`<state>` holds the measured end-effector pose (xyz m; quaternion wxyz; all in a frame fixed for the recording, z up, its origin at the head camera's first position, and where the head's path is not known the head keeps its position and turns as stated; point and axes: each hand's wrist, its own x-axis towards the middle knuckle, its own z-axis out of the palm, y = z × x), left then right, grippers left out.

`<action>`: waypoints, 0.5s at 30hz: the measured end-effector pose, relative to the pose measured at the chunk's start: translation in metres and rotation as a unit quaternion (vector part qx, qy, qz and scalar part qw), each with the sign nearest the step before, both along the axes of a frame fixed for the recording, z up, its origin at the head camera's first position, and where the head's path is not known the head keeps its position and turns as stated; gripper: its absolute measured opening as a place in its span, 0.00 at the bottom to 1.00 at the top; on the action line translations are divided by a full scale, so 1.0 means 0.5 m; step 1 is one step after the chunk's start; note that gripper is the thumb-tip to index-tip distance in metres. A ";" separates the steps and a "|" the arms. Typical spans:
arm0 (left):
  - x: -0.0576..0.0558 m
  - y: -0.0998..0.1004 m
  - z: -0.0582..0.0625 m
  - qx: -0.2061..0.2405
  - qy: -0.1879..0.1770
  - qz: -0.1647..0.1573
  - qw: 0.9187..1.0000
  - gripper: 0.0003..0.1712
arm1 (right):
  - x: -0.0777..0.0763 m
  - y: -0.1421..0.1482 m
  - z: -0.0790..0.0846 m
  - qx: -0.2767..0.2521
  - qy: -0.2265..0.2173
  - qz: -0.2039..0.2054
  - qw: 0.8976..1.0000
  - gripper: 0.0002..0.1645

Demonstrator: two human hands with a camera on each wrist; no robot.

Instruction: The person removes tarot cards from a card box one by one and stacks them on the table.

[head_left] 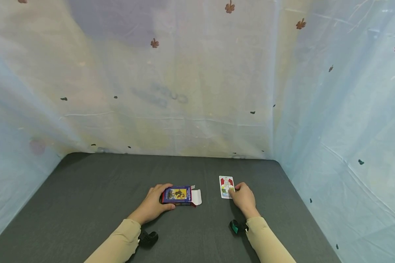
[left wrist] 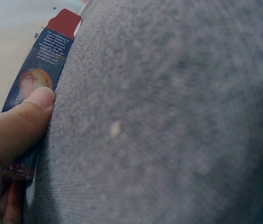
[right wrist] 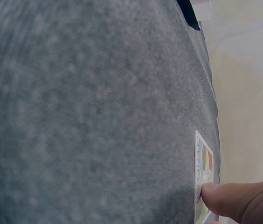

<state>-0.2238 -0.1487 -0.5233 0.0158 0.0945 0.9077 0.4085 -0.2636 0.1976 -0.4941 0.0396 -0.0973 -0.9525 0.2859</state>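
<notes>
My left hand (head_left: pixel 152 205) grips the left end of a blue tarot card box (head_left: pixel 181 193), thumb along the near side and fingers at the far side. The box lies flat, its picture face up, with its white end flap (head_left: pixel 196 197) folded out to the right. In the left wrist view, my thumb (left wrist: pixel 40 98) presses on the box's printed narrow side (left wrist: pixel 47 51). To the right, my right hand (head_left: pixel 244 199) pinches the lower right edge of a picture card (head_left: pixel 226 184). The right thumb (right wrist: pixel 215 193) lies over the card's face, hiding part of it.
Dark grey cloth covers the table (head_left: pixel 197 233). Pale plastic sheeting with leaf prints (head_left: pixel 184 80) hangs behind the table's back edge and along both sides. Black wrist devices (head_left: pixel 148 239) sit at both sleeve cuffs.
</notes>
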 end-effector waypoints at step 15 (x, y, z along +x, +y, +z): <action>0.002 0.000 0.003 0.001 -0.002 0.001 1.000 0.46 | 0.002 0.000 -0.001 0.000 0.005 0.008 1.000 0.18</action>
